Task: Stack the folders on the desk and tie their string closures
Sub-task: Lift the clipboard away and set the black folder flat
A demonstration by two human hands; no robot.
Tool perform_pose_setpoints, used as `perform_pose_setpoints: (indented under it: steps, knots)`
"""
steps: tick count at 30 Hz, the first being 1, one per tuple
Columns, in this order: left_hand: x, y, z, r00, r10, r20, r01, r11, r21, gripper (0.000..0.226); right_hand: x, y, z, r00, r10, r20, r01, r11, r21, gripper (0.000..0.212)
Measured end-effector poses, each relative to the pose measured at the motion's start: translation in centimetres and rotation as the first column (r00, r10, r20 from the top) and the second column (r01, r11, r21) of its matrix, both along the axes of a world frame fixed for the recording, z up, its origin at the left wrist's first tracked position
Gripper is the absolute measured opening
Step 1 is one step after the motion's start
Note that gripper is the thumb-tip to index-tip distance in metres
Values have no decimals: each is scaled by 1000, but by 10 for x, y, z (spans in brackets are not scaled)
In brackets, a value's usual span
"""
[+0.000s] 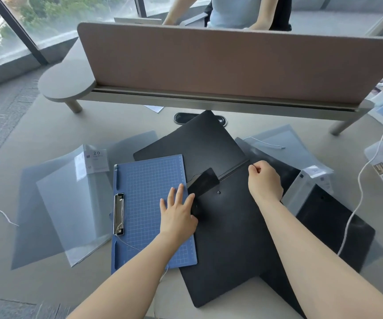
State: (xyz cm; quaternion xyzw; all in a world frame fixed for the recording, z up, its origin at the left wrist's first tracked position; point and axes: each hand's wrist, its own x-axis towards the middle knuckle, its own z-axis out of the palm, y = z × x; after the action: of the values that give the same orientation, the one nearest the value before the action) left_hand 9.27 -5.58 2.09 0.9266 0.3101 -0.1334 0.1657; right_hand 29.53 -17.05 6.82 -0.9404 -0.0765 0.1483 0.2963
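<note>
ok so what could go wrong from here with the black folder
1. The right hand pinches what looks like a thin string at the black string-tie folder; a hard pull might snap it or tug the folder askew.
2. The left hand presses mostly on the blue grid clipboard, so the folder's flap could spring up.
3. The white cord draped over the right-hand folders may snag during stacking.

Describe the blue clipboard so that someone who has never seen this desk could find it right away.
Look at the grey desk in front of the long brown divider panel. Left of the big black folder, under the left hand, lies the blue clipboard. It is the only blue item, with a white grid and a metal clip; its neighbours are clear or black.
</note>
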Motion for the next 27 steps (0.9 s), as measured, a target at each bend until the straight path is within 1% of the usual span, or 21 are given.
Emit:
perform_pose_setpoints:
  steps: [2, 6, 9, 10, 12, 14, 15, 18, 21, 24, 27]
  knots:
    - [3, -2, 3, 1000, -5, 3, 5, 1000, -8, 58, 1, -4, 9, 1000, 0, 30, 0, 1000, -3, 20]
    - [11, -5, 10, 999, 11, 51, -10, 1000, -25, 39, 5, -14, 21, 998, -11, 63, 9, 1000, 21, 21]
    - [13, -5, 16, 998, 4, 58, -3, 999, -32, 36, 10, -24, 30, 997, 1, 81, -6, 999, 54, 21]
    - [13, -6, 19, 998, -11, 58, 12, 1000, -26, 39, 11, -28, 34, 996, 10, 89, -16, 997, 70, 21]
    - [12, -8, 23, 997, -26, 66, 28, 999, -21, 51, 12, -33, 42, 993, 38, 111, -48, 995, 87, 21]
    - [9, -9, 25, 995, -2, 104, 5, 1000, -30, 65, 12, -37, 47, 989, 52, 135, -66, 992, 107, 21]
    - [9, -10, 26, 990, 14, 137, -7, 999, -47, 67, 13, -38, 50, 988, 48, 146, -66, 990, 122, 21]
    - [15, -13, 35, 966, 60, 250, -22, 988, -151, 69, 13, -41, 60, 983, 35, 182, -63, 987, 147, 21]
    - [32, -17, 52, 934, 110, 340, -21, 966, -257, 77, 13, -38, 76, 968, 31, 248, -71, 985, 155, 21]
    - [51, -19, 77, 905, 144, 401, -4, 944, -330, 88, 14, -35, 98, 937, 38, 348, -105, 979, 175, 22]
    - [68, -19, 100, 883, 141, 447, 39, 928, -370, 93, 14, -33, 122, 889, 44, 456, -150, 968, 199, 21]
